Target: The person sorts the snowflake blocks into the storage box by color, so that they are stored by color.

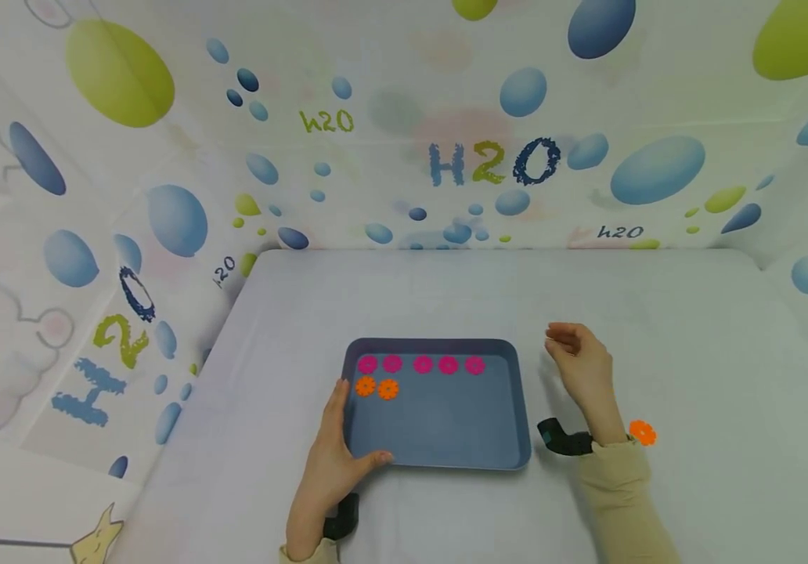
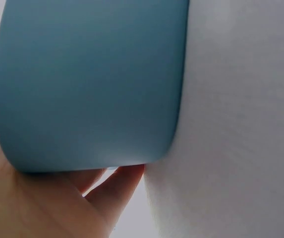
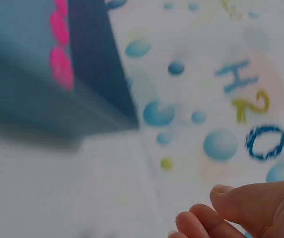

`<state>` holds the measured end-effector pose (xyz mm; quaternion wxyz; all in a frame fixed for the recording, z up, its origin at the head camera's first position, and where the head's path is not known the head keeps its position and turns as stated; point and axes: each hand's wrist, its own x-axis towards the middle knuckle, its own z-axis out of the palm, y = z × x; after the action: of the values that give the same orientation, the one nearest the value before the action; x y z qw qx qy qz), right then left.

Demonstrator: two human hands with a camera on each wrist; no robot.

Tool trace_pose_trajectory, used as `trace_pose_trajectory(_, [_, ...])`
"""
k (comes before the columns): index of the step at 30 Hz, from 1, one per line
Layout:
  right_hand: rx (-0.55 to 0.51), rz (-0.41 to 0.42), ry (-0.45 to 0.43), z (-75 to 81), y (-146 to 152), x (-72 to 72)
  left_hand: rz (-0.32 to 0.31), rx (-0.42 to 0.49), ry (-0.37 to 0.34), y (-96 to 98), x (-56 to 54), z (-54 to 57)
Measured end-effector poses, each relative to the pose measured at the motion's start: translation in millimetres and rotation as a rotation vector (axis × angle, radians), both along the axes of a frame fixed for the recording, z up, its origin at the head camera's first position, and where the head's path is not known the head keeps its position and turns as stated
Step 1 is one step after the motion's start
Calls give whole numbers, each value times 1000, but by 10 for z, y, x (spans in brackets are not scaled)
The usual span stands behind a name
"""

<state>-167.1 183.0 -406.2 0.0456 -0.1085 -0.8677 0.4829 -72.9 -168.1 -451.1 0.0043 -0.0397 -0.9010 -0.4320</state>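
Observation:
A grey-blue rectangular tray [image 1: 453,431] lies on the white table. Along its far side runs a row of several pink flower-shaped pieces [image 1: 423,364]. Below the row's left end sit two orange flower-shaped pieces [image 1: 388,389]. My left hand [image 1: 337,462] holds the tray's near left corner, thumb at the front rim and fingers along the left wall. To the right of the tray, above the table, my right hand [image 1: 583,364] has loosely bent fingers and no piece visible in them. Another orange flower piece [image 1: 643,432] lies beside the right wrist.
A white cloth [image 1: 481,294] covers the table. Behind it and to the left hangs a printed backdrop [image 1: 390,188] with blue and green drops and lettering. Dark wrist cameras [image 1: 564,439] are worn on both wrists.

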Motion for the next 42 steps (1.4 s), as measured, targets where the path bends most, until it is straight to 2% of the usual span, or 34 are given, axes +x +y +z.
trace_pose_trajectory(4, [22,-76,-69,-131,238,130,-1,2,-3,-6,3,-10])
trace_pose_trajectory(9, [92,-118,-134,-281,383,268,12,5,-29,-13,7,-14])
trace_pose_trajectory(16, [163,-157,-121,-431,479,331,21,14,-43,5,8,-35])
trace_pose_trajectory(24, [163,-150,-141,-450,538,393,19,-11,-30,2,19,-40])
trace_pose_trajectory(33, [235,-94,-163,-447,556,411,34,-6,-54,-13,40,-43])
trace_pose_trajectory(39, [277,-74,-133,-456,566,424,30,-19,-44,-24,27,-61])
trace_pose_trajectory(42, [230,-82,-155,-452,582,399,24,-21,-37,-28,18,-70])
